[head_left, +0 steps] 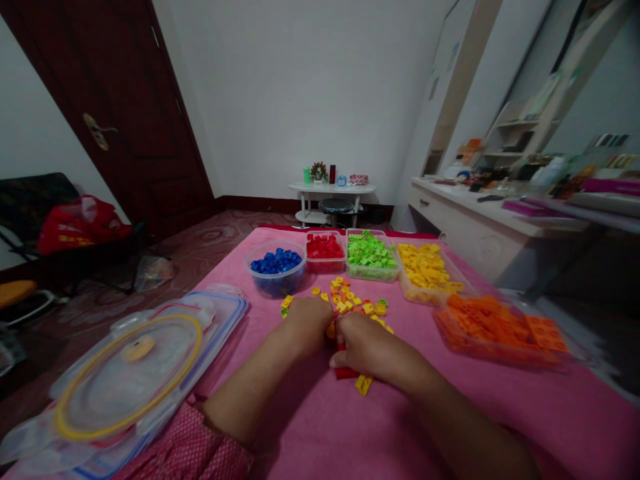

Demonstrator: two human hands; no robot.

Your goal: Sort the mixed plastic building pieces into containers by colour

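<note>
The right hand (367, 350) was curled around one red brick (345, 372) on the pink cloth (450, 413), with one yellow brick (363, 384) just beside it. The left hand (306, 321) was fisted, its hold hidden. Five tubs stood beyond: blue tub (275, 287), red tub (325, 265), green tub (373, 273), yellow tub (407, 291) and orange tub (480, 353).

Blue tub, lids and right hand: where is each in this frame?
blue tub (276, 287), head view, on its clear front wall.
lids (131, 377), head view, middle of the top lid.
right hand (367, 348), head view, back of the hand.
</note>
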